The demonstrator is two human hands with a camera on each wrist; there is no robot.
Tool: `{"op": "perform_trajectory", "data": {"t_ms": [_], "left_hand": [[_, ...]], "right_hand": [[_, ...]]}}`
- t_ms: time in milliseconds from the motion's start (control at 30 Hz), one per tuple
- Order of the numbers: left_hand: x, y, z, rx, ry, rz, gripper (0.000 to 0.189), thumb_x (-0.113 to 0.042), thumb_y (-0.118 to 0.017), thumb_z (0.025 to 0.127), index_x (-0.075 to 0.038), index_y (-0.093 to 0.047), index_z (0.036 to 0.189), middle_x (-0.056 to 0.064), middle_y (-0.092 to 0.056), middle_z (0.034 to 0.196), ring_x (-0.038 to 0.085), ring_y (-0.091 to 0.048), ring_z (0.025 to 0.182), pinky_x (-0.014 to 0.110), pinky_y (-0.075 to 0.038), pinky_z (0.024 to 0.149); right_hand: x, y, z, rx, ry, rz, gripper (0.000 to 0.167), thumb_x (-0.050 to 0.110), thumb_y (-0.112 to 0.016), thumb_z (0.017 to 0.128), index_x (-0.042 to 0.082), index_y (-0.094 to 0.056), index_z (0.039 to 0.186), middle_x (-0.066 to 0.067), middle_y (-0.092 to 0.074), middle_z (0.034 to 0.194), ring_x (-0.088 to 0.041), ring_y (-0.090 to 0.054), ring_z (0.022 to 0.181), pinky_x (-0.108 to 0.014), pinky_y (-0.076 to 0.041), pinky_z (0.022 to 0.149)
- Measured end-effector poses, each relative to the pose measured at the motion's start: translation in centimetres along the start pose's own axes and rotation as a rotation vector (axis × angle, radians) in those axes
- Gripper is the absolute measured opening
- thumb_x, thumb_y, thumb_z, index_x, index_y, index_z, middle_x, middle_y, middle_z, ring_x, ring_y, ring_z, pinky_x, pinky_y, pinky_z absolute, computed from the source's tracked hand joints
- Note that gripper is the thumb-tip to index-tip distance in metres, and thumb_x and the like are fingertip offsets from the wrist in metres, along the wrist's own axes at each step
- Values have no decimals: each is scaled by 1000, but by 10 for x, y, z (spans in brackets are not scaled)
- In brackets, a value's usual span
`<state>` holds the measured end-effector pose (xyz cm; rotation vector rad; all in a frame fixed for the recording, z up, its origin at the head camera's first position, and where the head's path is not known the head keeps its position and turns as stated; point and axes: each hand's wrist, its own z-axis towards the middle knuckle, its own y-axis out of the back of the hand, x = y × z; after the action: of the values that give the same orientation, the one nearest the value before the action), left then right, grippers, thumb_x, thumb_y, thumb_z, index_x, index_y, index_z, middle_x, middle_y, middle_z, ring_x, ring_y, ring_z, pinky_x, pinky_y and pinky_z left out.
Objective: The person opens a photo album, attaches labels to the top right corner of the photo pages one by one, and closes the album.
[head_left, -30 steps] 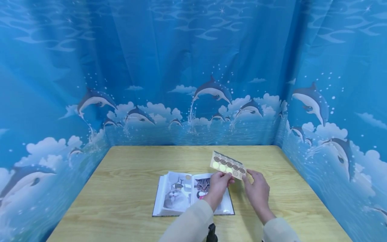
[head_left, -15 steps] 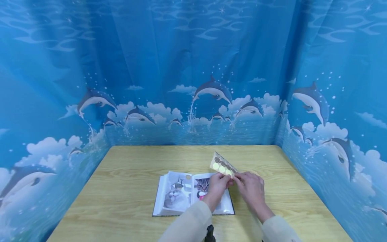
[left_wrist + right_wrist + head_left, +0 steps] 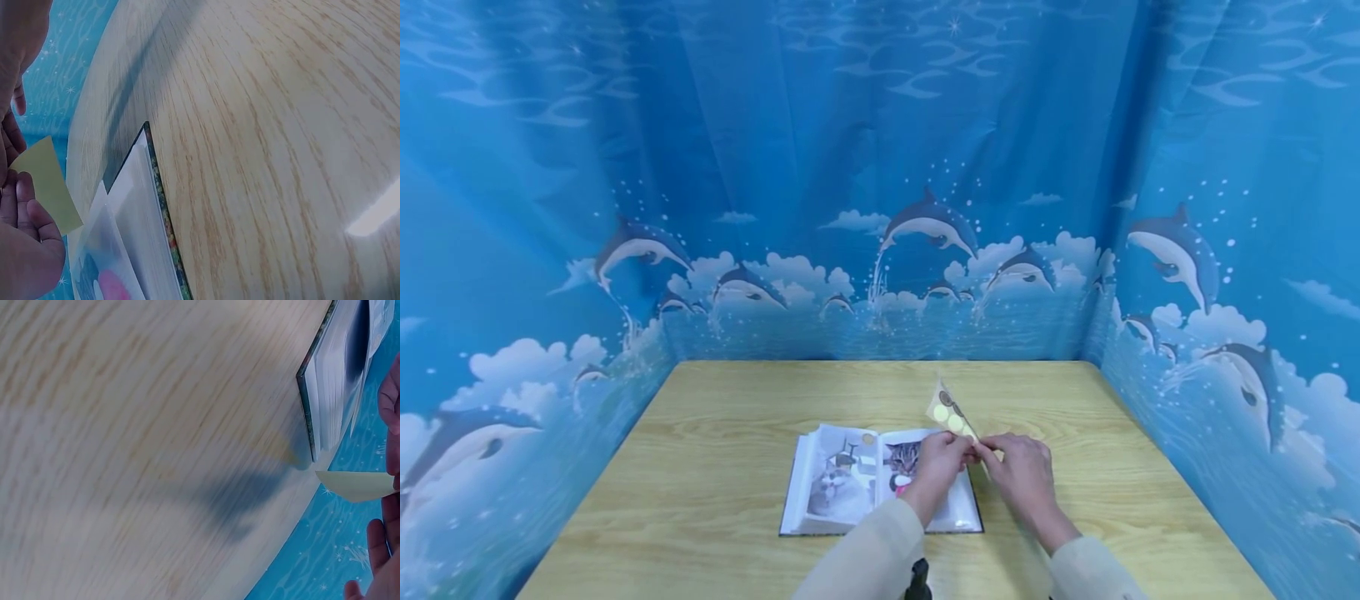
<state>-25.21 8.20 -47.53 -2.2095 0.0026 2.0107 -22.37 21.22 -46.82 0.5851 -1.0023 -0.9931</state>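
Note:
A small sheet of round stickers (image 3: pixel 951 408), brown and pale yellow, is held up over the right page of an open photo album (image 3: pixel 831 492). My left hand (image 3: pixel 934 468) pinches its lower edge between thumb and fingers. Right beside it, thumb and fingertips of my right hand (image 3: pixel 1022 479) pinch the sheet's near right end, covering that part. The sheet's plain yellowish back (image 3: pixel 47 184) shows in the left wrist view, next to the curled fingers. In the right wrist view the sheet (image 3: pixel 356 485) appears bent, between both hands.
The album lies on a wood-grain table (image 3: pixel 722 433), with cat pictures on its pages and a small round sticker (image 3: pixel 868 438) at the top of the left page. A blue dolphin curtain (image 3: pixel 820 167) hangs around the table. Something black (image 3: pixel 917 579) pokes up at the bottom edge.
My right hand has moved left along the sheet toward my left hand. The sheet has turned and bent, showing less of its face. My left hand has stayed nearly in place.

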Motion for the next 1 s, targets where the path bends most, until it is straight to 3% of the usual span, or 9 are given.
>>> {"op": "perform_trajectory", "data": {"t_ms": [200,567,800,1000], "left_hand": [[0,0,-2,3,-23,24,15,-11,-62,92,1,-71,92,6,-73,80,14,-68,73,29,-52,70],[-1,3,-3,31,-37,78,16,-12,-63,93,2,-71,92,10,-74,82,19,-70,78,23,-45,65],[0,3,-2,28,-33,67,16,-11,-63,93,2,-72,91,8,-73,79,31,-70,83,22,-43,64],[-2,3,-2,26,-24,64,15,-11,-63,93,1,-72,90,6,-73,78,29,-71,83,22,-43,66]], "right_hand": [[3,2,0,-4,-22,20,18,23,-74,89,9,-78,100,-8,-76,96,-33,-69,89,-54,-45,84],[5,5,1,91,-201,176,18,22,-68,92,10,-78,101,-12,-75,101,-29,-69,91,-45,-53,74],[2,6,2,91,-216,156,17,23,-67,93,11,-77,98,-8,-75,93,-24,-67,82,-41,-52,69],[0,4,3,69,-209,126,15,23,-68,92,11,-76,95,-5,-74,88,-24,-66,79,-45,-51,71]]}}
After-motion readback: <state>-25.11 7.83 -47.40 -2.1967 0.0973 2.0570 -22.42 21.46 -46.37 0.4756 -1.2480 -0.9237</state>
